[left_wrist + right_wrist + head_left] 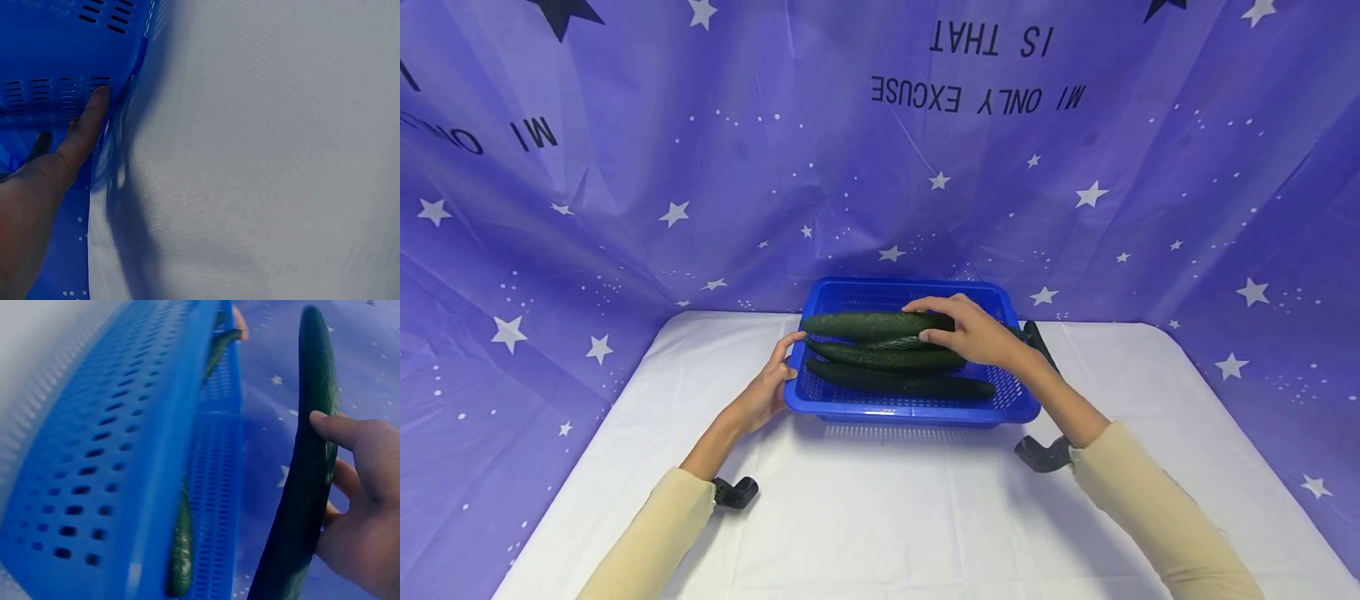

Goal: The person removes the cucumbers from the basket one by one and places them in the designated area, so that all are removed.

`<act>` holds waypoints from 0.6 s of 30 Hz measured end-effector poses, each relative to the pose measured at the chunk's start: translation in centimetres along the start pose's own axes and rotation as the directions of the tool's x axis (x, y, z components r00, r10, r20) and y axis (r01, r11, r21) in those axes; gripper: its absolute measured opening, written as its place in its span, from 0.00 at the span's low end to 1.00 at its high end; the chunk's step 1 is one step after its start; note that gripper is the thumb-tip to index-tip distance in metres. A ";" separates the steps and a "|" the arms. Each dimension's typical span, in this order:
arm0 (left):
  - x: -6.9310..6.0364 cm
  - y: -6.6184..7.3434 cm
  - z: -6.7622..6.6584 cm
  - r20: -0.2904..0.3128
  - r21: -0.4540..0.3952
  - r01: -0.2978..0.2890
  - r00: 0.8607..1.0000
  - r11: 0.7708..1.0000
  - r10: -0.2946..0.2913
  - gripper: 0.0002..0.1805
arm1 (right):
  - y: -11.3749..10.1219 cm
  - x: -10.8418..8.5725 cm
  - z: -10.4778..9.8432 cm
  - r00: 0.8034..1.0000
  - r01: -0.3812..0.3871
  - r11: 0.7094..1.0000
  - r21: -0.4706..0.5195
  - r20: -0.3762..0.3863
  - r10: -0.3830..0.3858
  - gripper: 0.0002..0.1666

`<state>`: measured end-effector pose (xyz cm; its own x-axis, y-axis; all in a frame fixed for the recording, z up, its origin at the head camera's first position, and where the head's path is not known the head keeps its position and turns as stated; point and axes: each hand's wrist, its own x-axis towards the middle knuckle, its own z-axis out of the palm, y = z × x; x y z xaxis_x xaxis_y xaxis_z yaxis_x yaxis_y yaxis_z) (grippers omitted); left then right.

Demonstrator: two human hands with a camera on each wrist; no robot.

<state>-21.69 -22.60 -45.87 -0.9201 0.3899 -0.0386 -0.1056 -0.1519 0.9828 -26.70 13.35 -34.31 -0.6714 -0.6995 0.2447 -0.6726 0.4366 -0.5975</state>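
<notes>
A blue plastic basket with slotted walls stands on the table with several dark green cucumbers lying lengthwise in it. My left hand grips the basket's left end at the rim. In the left wrist view, a digit of that hand lies along the slotted outer wall. Over the basket, my right hand holds a long cucumber. The right wrist view shows this cucumber raised above the rim, thumb on its near side and fingers behind. Part of it is covered in the head view.
Another cucumber lies outside the basket on the right, partly behind my forearm. A white cloth covers the table. Purple star-printed curtains close off the back and sides. Black wrist camera mounts stick out from both wrists.
</notes>
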 end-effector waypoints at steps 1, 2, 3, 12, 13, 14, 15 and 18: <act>0.0 0.0 0.0 -0.001 0.004 0.001 1.000 1.000 -0.001 0.38 | -0.1 -0.1 -0.3 1.000 -0.010 1.000 0.009 -0.022 0.011 0.26; 0.0 0.0 0.0 -0.005 0.004 0.002 1.000 1.000 -0.002 0.38 | -0.3 -0.2 -0.7 0.999 -0.026 0.999 0.019 -0.043 0.027 0.26; 0.0 0.0 0.0 -0.007 0.005 0.004 1.000 1.000 -0.004 0.38 | -0.4 -0.3 -1.1 0.997 -0.038 0.999 0.032 -0.062 0.040 0.26; -0.1 0.2 0.1 -0.009 0.005 0.004 1.000 1.000 -0.004 0.39 | -0.5 -2.3 -3.9 0.970 -0.165 0.966 0.198 -0.143 0.195 0.27; -0.1 0.2 0.1 -0.008 0.006 0.003 1.000 1.000 -0.003 0.39 | -0.3 -2.6 -4.1 0.967 -0.172 0.965 0.200 -0.150 0.203 0.27; -0.1 0.3 0.1 -0.008 0.006 0.002 1.000 1.000 -0.002 0.39 | -0.2 -2.9 -4.3 0.964 -0.181 0.963 0.198 -0.158 0.214 0.27; -0.1 0.3 0.2 -0.011 0.006 0.003 1.000 1.000 -0.003 0.39 | 0.0 -3.2 -4.5 0.959 -0.193 0.961 0.196 -0.167 0.227 0.27; -0.1 0.3 0.2 -0.007 0.005 0.003 1.000 1.000 -0.003 0.39 | 0.4 -4.2 -5.0 0.943 -0.225 0.954 0.200 -0.200 0.264 0.27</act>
<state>-21.51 -22.52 -45.50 -0.9223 0.3840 -0.0430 -0.1066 -0.1460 0.9835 -25.72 19.32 -31.76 -0.8734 -0.4315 0.2257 -0.4284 0.4605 -0.7775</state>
